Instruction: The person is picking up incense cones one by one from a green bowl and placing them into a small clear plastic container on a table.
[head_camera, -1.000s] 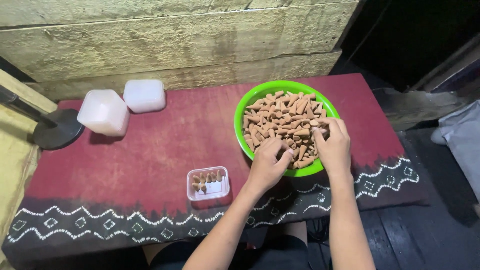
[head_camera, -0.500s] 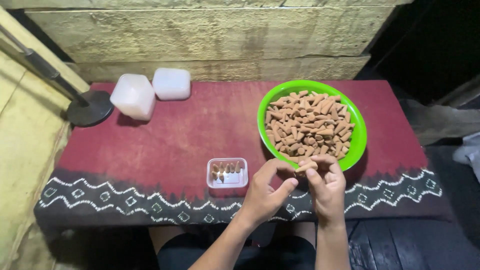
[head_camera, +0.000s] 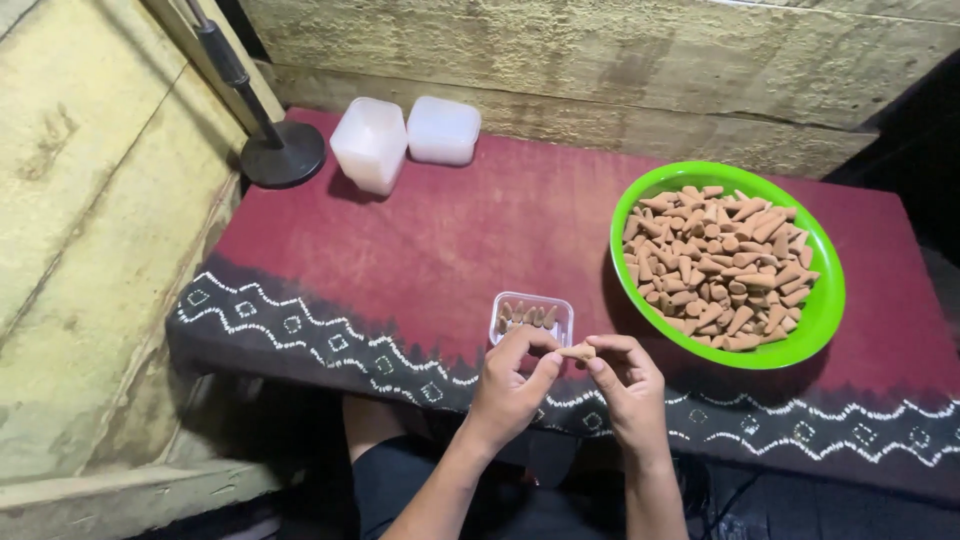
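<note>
The person's body is mostly hidden below the counter (head_camera: 450, 240) edge, and the stand's pole (head_camera: 225, 60) is cut off at the top. Both hands meet over the front edge: the left hand (head_camera: 510, 390) and right hand (head_camera: 630, 390) have fingers clamped together on one tan cone (head_camera: 577, 351). Just behind sits a small clear tub (head_camera: 532, 318) with a few cones inside. A green bowl (head_camera: 828, 300) heaped with cones stands right; two white lidded containers (head_camera: 405, 140) stand far left.

Rough plank wall (head_camera: 600, 70), red-clothed table (head_camera: 450, 230), dim light
</note>
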